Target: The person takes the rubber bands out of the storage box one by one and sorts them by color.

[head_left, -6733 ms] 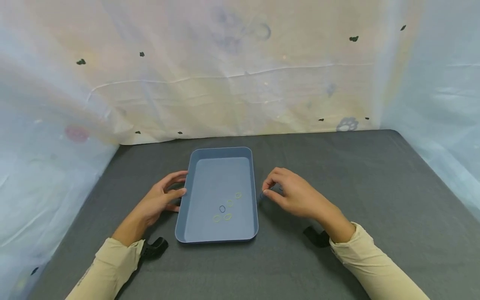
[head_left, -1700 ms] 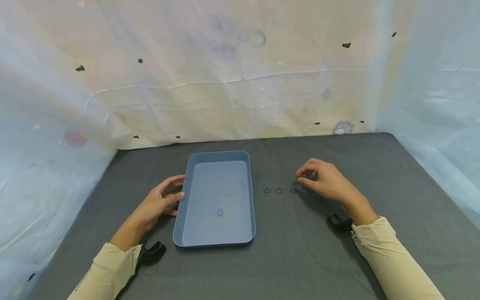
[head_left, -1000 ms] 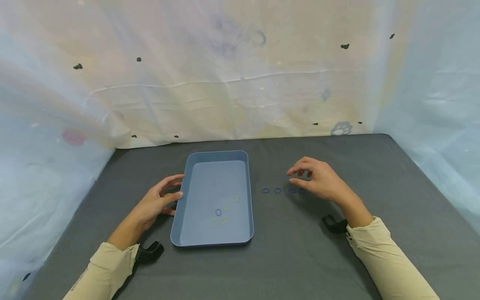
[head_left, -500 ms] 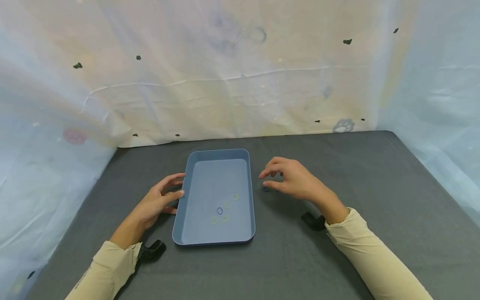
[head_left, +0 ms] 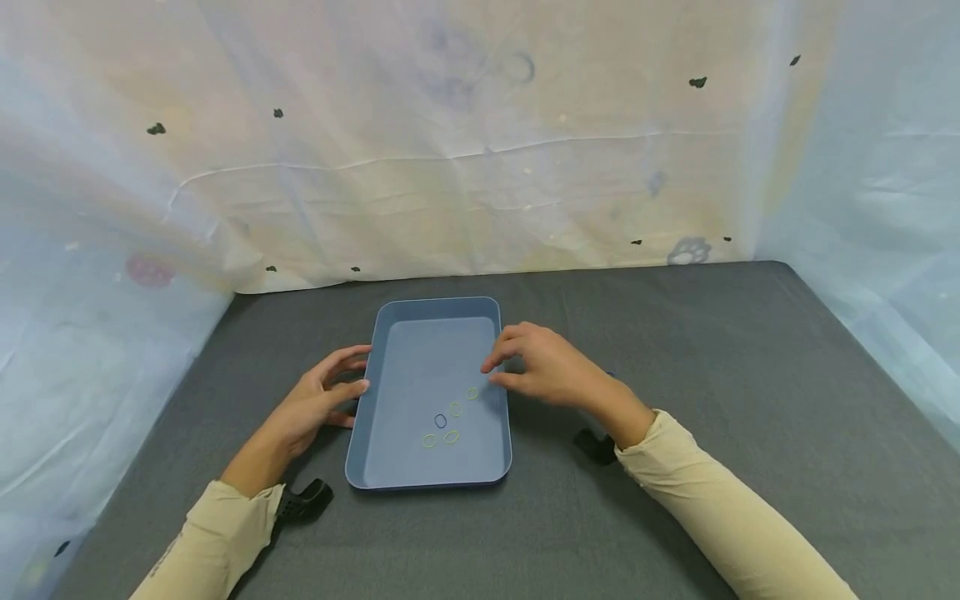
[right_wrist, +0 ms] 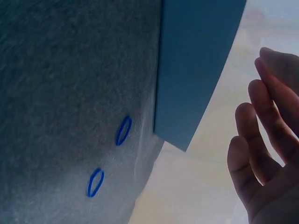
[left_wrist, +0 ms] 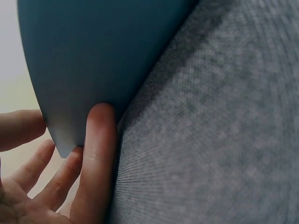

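Note:
My left hand (head_left: pixel 318 400) rests against the left side of a blue tray (head_left: pixel 397 333), its fingertips and thumb touching the outer wall. The left wrist view shows these fingers (left_wrist: pixel 99 154) lying along the tray wall. Inside the tray lie several yellow rubber bands (head_left: pixel 452 430) and one blue rubber band (head_left: pixel 446 422). My right hand (head_left: pixel 543 367) hovers over the tray's right rim, thumb and forefinger apart, with nothing visible between them. Two blue rubber bands (right_wrist: pixel 124 131) lie on the cloth beside the tray in the right wrist view; my right hand and forearm hide most of that spot from the head view.
A dark grey cloth (head_left: pixel 712 350) covers the table. Pale patterned curtains (head_left: pixel 480 200) hang behind it and on both sides. Black straps (head_left: pixel 306 502) are on both wrists.
My right hand has moved left from above the row of blue rubber bands to the tray's right rim. Earlier it pinched near a blue band beside the tray. The left hand stays put.

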A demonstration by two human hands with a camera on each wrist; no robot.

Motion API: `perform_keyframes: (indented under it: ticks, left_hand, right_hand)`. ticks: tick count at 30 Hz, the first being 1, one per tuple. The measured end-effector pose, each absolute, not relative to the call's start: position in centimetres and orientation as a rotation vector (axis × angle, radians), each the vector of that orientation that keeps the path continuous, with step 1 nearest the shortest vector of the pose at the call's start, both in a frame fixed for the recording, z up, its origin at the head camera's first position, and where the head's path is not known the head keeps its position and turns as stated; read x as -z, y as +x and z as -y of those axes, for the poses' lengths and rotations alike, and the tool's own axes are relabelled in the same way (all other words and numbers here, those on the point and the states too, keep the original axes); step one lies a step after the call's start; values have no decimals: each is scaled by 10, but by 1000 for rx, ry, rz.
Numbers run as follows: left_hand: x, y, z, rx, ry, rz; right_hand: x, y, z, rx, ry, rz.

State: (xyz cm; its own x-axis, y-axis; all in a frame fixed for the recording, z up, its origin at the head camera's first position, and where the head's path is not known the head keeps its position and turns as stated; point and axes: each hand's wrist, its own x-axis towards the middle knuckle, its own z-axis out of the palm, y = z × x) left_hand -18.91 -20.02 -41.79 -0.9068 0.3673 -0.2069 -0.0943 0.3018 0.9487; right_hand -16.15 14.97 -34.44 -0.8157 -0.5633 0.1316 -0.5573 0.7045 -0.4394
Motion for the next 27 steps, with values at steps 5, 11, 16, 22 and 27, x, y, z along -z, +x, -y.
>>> perform_keyframes:
  ticks: [5, 11, 16, 22, 27]
  left_hand:
    - [419, -190, 200, -1633, 249, -2187]
    - [420, -191, 204, -1631, 236, -2183]
    - [420, -191, 204, -1633, 237, -2178]
    - [420, -192, 203, -1637, 256, -2179]
    - [420, -192, 204, -1633, 255, -2184]
  right_hand:
    - [347, -163, -140, 672, -998, -2878]
    - [353, -165, -122, 616, -1061, -2839]
    - [359, -168, -109, 623, -1084, -2792]
    - [367, -169, -99, 598, -1095, -2740]
    - [374, -171, -94, 573, -1163, -2713]
